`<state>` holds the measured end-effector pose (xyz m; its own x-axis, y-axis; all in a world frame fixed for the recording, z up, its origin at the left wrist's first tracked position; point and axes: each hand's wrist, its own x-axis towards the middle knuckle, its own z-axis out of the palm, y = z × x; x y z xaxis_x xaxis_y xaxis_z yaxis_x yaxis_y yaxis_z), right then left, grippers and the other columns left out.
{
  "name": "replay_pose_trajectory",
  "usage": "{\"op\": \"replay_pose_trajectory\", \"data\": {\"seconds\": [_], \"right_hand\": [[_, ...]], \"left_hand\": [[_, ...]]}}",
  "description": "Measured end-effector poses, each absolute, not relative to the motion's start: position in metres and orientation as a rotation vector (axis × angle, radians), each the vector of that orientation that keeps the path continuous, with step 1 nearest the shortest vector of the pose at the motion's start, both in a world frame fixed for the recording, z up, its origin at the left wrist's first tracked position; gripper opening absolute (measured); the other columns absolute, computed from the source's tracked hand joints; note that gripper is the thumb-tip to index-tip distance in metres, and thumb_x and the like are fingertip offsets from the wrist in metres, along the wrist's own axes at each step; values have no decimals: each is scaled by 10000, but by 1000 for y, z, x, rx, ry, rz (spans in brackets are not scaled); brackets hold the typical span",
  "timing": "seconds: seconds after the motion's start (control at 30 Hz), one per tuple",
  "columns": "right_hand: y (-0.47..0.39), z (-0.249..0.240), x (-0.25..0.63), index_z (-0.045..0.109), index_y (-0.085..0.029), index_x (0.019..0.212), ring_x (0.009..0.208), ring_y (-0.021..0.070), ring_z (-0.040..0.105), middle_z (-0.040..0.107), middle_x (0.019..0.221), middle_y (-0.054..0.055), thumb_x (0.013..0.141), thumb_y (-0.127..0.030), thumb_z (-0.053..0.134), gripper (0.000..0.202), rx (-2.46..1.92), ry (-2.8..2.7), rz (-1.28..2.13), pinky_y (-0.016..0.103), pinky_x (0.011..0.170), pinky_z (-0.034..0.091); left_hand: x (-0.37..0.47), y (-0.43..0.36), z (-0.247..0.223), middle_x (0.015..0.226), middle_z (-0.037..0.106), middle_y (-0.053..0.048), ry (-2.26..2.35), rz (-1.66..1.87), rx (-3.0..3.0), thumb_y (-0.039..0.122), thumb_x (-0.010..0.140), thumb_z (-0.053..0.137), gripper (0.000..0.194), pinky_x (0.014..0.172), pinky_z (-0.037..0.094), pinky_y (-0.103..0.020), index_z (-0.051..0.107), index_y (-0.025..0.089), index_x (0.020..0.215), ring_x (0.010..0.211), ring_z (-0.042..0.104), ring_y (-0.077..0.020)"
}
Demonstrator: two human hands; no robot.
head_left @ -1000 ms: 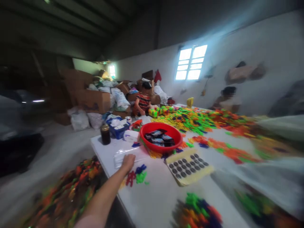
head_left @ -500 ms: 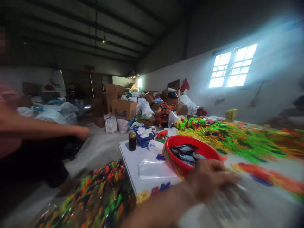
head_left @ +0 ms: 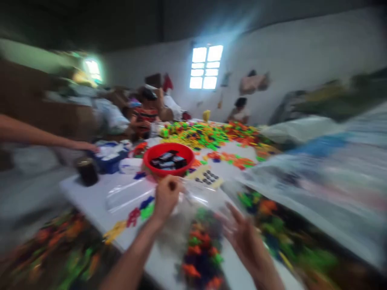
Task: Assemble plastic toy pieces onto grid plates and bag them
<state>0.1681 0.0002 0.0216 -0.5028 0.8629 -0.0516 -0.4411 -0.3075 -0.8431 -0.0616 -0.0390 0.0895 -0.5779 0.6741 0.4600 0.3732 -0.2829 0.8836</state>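
Observation:
A clear plastic bag hangs in front of me, with my left hand pinched on its upper left edge. Inside its lower part, or seen through it, are small orange, green and dark blue plastic pieces; blur hides which. My right hand is at the bag's right side, fingers apart and smeared by motion; it seems to touch the film. Just beyond my left hand stands a red basin containing dark printed packets. A flat clear bag lies left of my left hand.
Loose coloured pieces cover the far table. A dark jar and a blue basket stand left, where another person's arm reaches in. White sacking rises at right. Two people sit beyond.
My view has swung right. My right hand has come into view beside the bag, and my left hand now grips its edge. The other person's arm has reached the blue basket.

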Motion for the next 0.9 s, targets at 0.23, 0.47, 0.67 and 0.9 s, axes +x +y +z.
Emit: {"op": "replay_pose_trajectory", "data": {"seconds": [0.23, 0.47, 0.67, 0.9], "right_hand": [[8, 22, 154, 647, -196, 1124, 871, 165, 621, 657, 1045, 77, 738, -540, 713, 521, -586, -925, 1991, 290, 739, 511], [7, 31, 129, 662, -173, 1059, 815, 170, 622, 665, 962, 73, 672, -478, 783, 508, -742, -1168, 1927, 275, 673, 487], [5, 37, 100, 677, -178, 986, 605, 108, 537, 619, 702, -17, 643, -466, 779, 459, -721, -1383, 1871, 231, 568, 420], [6, 40, 99, 695, -175, 640, 825, 189, 574, 630, 870, 55, 757, -517, 640, 366, -851, -1653, 1395, 304, 740, 448]], "left_hand": [[-91, -34, 89, 882, 718, -55, 1484, 2006, 1126, 314, 649, 717, 280, 753, 491, -290, 483, 184, 568, 840, 656, -200], [-91, -44, 99, 1131, 675, -90, 1083, 2102, 1052, 255, 688, 717, 286, 845, 489, -355, 469, 158, 585, 1024, 633, -258], [-90, -47, 101, 1094, 682, -66, 1045, 2101, 1008, 217, 676, 736, 271, 816, 490, -342, 486, 151, 595, 910, 661, -215], [-104, -54, 77, 890, 695, -21, 1266, 2157, 843, 278, 620, 763, 308, 743, 448, -231, 491, 156, 541, 832, 615, -143]]}}
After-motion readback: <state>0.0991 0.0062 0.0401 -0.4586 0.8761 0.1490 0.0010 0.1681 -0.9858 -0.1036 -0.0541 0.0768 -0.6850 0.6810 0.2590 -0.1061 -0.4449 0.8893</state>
